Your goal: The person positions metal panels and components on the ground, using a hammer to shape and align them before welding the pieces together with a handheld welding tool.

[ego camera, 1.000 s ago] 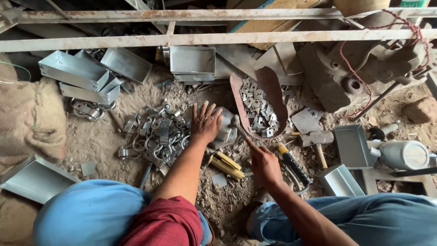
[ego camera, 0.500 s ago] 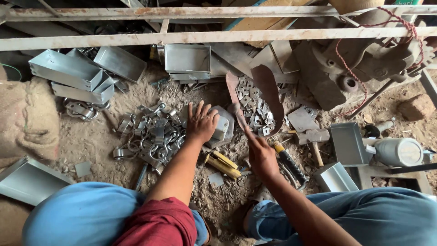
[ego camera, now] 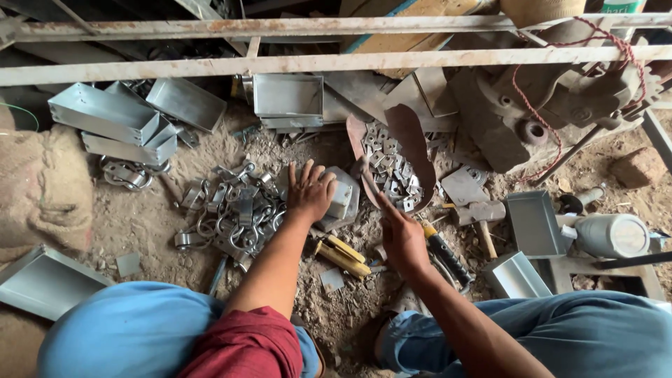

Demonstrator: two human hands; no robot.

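Observation:
My left hand [ego camera: 309, 192] lies palm down, fingers spread, on a grey metal box piece [ego camera: 342, 201] on the dirt floor. To its left is a heap of shiny metal clamps [ego camera: 231, 212]. My right hand [ego camera: 402, 238] hovers near the edge of a curved brown tray [ego camera: 414, 149] filled with several small flat metal plates [ego camera: 389, 170]; its fingers look loosely curled with nothing clearly in them. Yellow-handled pliers [ego camera: 341, 255] lie between my arms. A black and yellow screwdriver [ego camera: 446, 253] lies just right of my right hand.
Folded sheet-metal trays [ego camera: 112, 122] are stacked at the back left, with another tray [ego camera: 287, 98] at the back centre. A hammer [ego camera: 480, 215], open metal boxes [ego camera: 533, 224] and a grey cylinder [ego camera: 609, 235] lie right. Rusty bars [ego camera: 280, 64] cross above. A sack [ego camera: 42, 189] sits left.
My right hand has moved a little up towards the brown tray. My left hand stays on the metal box piece. The view has shifted slightly.

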